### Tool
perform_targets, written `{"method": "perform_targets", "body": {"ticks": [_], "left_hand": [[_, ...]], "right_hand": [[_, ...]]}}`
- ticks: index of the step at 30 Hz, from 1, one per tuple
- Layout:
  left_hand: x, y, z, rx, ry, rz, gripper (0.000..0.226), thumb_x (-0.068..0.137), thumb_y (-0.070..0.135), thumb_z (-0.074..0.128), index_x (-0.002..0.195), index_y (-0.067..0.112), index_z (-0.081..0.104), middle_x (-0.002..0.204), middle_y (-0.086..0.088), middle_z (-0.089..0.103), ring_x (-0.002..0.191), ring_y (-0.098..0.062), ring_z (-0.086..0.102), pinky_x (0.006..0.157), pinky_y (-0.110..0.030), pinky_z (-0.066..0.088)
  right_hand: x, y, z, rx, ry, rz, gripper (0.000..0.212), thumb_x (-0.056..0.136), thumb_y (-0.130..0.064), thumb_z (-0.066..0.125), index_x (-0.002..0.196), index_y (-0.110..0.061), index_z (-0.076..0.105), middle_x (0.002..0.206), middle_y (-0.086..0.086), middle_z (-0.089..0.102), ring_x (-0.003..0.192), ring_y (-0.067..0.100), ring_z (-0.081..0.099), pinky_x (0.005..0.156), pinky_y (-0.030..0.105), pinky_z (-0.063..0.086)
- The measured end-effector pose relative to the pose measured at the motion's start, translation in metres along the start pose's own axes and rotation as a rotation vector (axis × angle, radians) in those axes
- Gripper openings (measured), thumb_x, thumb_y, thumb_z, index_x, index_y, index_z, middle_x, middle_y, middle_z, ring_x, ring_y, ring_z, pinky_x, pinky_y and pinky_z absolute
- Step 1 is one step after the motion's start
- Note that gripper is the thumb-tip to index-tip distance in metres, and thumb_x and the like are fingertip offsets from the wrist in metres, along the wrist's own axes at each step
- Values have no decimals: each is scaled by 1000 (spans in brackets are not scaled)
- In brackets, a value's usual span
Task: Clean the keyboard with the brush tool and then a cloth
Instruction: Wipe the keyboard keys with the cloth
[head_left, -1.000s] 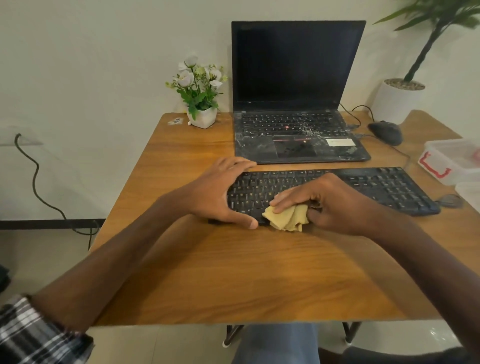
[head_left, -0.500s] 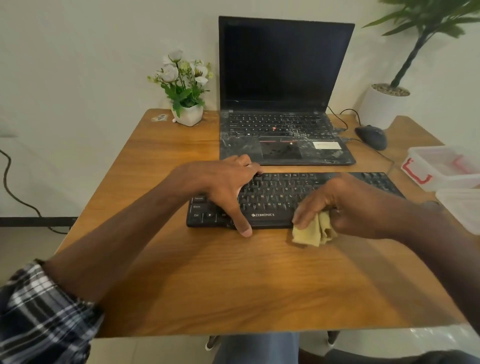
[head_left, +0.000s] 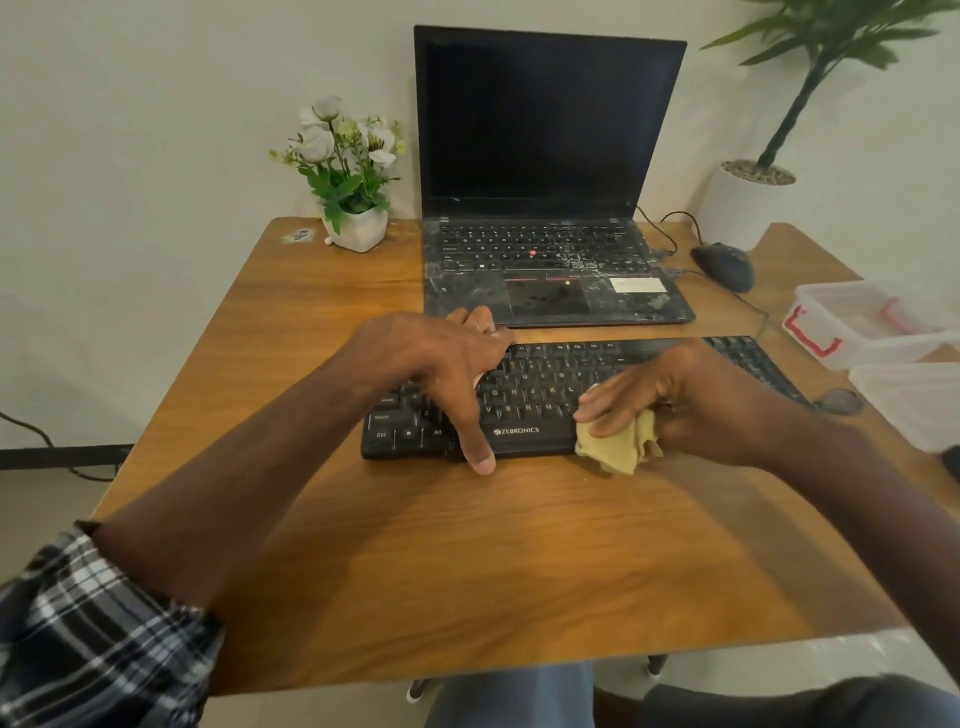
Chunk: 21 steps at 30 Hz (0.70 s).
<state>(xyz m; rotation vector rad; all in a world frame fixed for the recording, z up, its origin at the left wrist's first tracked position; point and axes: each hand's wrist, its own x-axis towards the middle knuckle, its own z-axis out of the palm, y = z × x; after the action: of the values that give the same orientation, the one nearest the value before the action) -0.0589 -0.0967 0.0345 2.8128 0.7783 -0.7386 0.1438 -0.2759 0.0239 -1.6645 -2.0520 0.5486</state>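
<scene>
The black keyboard was laid on the wooden table, just near of the laptop. It was spanned by the left hand, fingers spread, thumb at the near edge. A crumpled yellow cloth was gripped by the right hand at the keyboard's near edge.

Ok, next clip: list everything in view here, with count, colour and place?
keyboard: one, black, front centre of table
cloth: one, tan, at keyboard's front edge
laptop: one, black, open, behind keyboard
mouse: one, black, right of laptop
flower pot: one, white, white flowers, left of laptop
plastic containers: two, clear, right edge
potted plant: one, white pot, back right
table: one, wooden
left hand: spans keyboard's left part, thumb over front edge
right hand: grips cloth
</scene>
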Motion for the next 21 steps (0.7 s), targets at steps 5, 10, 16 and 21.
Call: {"method": "perform_targets", "body": {"ticks": [5, 10, 16, 21], "left_hand": [[-2, 1, -1, -2, 1, 7, 154, 50, 75, 90, 165, 26, 0, 151, -1, 21, 145, -28, 24, 119, -52, 36], [-1, 2, -1, 1, -3, -10, 156, 47, 77, 90, 165, 28, -1, 149, 0, 22, 144, -26, 23, 119, -53, 36], [5, -3, 1, -31, -18, 6, 161, 45, 75, 91, 165, 30, -6, 150, 3, 19, 147, -26, 21, 120, -54, 34], [4, -2, 0, -32, -31, 20, 163, 45, 76, 91, 165, 30, -10, 163, 3, 9, 155, -31, 10, 124, -56, 28]], "right_hand": [[-4, -4, -23, -95, -96, 156, 53, 71, 22, 69, 87, -26, 84, 99, -19, 78, 101, -11, 68, 84, 21, 58], [10, -12, 2, -80, 62, 53, 39, 74, 14, 76, 99, -15, 82, 109, -5, 77, 105, 0, 70, 86, 10, 53], [-20, 4, -8, 1, 83, 172, 42, 69, 18, 78, 91, -17, 84, 102, -7, 79, 101, -3, 71, 84, 15, 57], [-14, 1, -17, -82, 54, 238, 41, 72, 16, 72, 88, -20, 84, 95, -14, 78, 94, -6, 71, 77, 11, 55]]}}
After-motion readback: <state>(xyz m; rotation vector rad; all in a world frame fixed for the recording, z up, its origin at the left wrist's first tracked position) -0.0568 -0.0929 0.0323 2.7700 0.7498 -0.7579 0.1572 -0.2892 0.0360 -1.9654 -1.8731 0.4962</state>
